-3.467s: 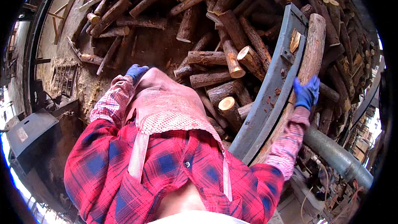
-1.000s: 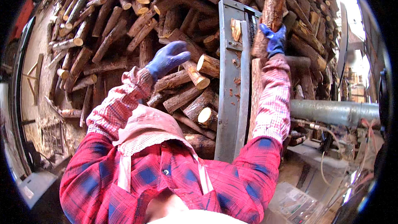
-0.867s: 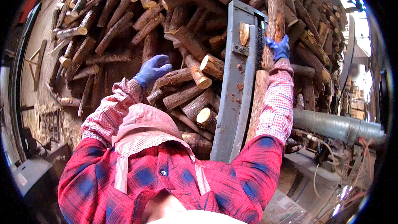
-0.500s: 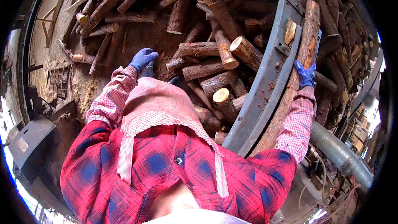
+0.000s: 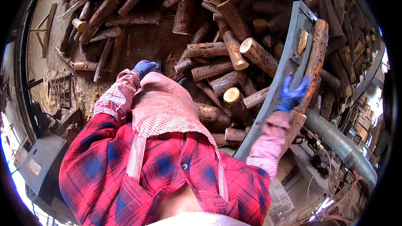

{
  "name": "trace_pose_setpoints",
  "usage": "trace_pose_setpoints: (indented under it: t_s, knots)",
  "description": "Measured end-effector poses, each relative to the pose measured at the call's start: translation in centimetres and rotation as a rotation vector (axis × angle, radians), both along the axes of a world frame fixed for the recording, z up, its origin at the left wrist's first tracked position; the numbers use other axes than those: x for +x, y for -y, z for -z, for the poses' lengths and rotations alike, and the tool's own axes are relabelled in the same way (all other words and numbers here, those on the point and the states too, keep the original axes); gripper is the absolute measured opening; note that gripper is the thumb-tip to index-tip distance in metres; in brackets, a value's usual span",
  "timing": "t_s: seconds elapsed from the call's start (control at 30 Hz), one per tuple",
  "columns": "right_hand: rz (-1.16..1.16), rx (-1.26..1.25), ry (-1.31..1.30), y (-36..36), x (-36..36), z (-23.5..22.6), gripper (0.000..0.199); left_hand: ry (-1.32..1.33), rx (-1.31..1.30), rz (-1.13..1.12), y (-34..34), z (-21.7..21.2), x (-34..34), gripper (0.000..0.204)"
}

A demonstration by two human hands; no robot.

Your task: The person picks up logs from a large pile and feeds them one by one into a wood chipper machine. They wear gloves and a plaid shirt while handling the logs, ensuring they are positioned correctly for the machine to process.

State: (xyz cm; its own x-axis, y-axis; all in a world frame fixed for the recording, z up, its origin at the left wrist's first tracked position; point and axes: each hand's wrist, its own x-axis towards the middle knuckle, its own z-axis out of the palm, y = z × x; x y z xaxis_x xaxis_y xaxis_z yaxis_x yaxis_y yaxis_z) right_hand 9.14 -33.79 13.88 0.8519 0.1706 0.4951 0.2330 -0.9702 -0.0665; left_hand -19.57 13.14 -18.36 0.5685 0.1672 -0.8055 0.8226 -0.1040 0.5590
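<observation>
My right hand (image 5: 294,92), in a blue glove, has its fingers spread over a long grey metal trough (image 5: 262,119). Its fingertips reach the side of a bark-covered log (image 5: 317,54) lying lengthwise along the trough; whether they touch it is unclear. Behind that log, partly hidden by my right forearm, lies a second log (image 5: 294,126). My left hand (image 5: 144,67), also blue-gloved, hangs low beside my pink apron (image 5: 165,94). Its fingers look curled, and nothing shows in them. A split piece of wood (image 5: 302,41) rests in the trough.
Cut logs (image 5: 213,71) lie heaped ahead, left of the trough. More logs (image 5: 138,19) are scattered at the far left, and a tall stack (image 5: 349,54) rises at the right. A grey pipe (image 5: 341,140) runs at the lower right. A grey metal box (image 5: 42,163) stands at the left.
My right hand has come off the top of the log and moved left, fingers spread. The front log has shifted nearer, and a joint between two logs now shows. My left hand has drawn in slightly.
</observation>
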Motion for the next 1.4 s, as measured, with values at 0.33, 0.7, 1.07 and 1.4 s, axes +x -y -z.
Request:
trace_pose_setpoints:
  t_s: [0.33, 0.7, 1.07, 1.4]
  knots:
    - [0.218, 1.056, -0.691, -4.5, -16.4, 22.8, 0.056, -0.123, -0.035, 0.431, -0.4, 4.4, 8.1, 0.047]
    - [0.427, 1.934, -0.767, 5.6, 9.5, 42.4, 0.086, 0.779, -0.077, 0.33, 30.3, 15.6, 42.1, 0.079]
    - [0.279, 1.858, -0.513, 8.0, 14.6, 48.3, 0.105, 0.92, -0.172, 0.423, 34.0, 16.9, 48.1, 0.076]
    - [0.727, 1.089, -0.441, 9.3, 4.0, 42.5, 0.083, 0.831, -0.193, 0.41, 27.8, 11.2, 36.6, 0.068]
